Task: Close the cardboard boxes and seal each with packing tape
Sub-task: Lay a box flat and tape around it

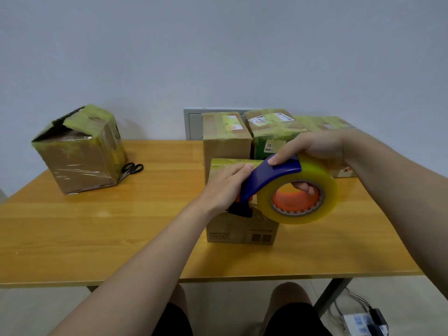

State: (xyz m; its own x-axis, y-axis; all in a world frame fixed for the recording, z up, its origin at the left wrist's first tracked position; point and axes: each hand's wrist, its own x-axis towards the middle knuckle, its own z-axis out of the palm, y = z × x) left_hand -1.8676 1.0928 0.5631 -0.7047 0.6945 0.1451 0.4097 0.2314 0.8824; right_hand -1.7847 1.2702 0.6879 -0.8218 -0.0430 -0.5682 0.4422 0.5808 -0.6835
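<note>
The person's knees [289,293] and black shorts [291,318] are closest, down at 6 o'clock under the worktop [97,226]. Two bare arms reach up from there over the yellow wood.

The left hand [226,184] lies on top of the small box [242,231]. Its fingers are straight and flat and hold nothing. The tips touch the blue holder [271,175]. The right hand [312,147] grasps the tape roll [322,202]. Its fingers go through the orange ring in the middle of the roll, and its thumb presses on top of the blue holder. The roll is big, clear and a bit yellow. It hangs over the 3 o'clock side of the small box.

The small box stands near the middle of the worktop, a bit toward 3 o'clock. Its top is shut and shiny with tape.

A big box [82,154] stands at 10 o'clock. Tape is wrapped over its top, but a dark gap shows there. Black scissors [132,169] lie just beside it, on its 3 o'clock side. Three more boxes [225,137] stand close together at 1 o'clock, at the back edge, all with tape on them. A grey wall panel [192,124] shows behind them. On the floor at 5 o'clock lies a white power strip [358,322].
</note>
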